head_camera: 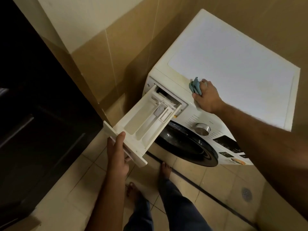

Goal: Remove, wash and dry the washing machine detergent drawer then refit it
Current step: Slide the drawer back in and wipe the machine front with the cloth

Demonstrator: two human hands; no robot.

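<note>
A white front-loading washing machine (pixel 233 67) stands in a tiled corner, its dark round door (pixel 186 144) facing the floor tiles (pixel 208 177). The detergent drawer (pixel 143 124) juts far out of its slot at the machine's upper left, its rear end at the slot's mouth, compartments open to view. The left hand (pixel 117 155) grips the drawer's front panel, thumb on the top edge and fingers curled underneath. The right hand (pixel 206 95) presses on the machine's top front edge, closed around a crumpled blue cloth (pixel 195 85). A silver dial (pixel 202 129) sits on the control panel.

Home laundry nook, front-load washing machine (pixel 225 77), tiled floor (pixel 208 180) w/ drain (pixel 246 193), tiled walls (pixel 126 52)
</note>
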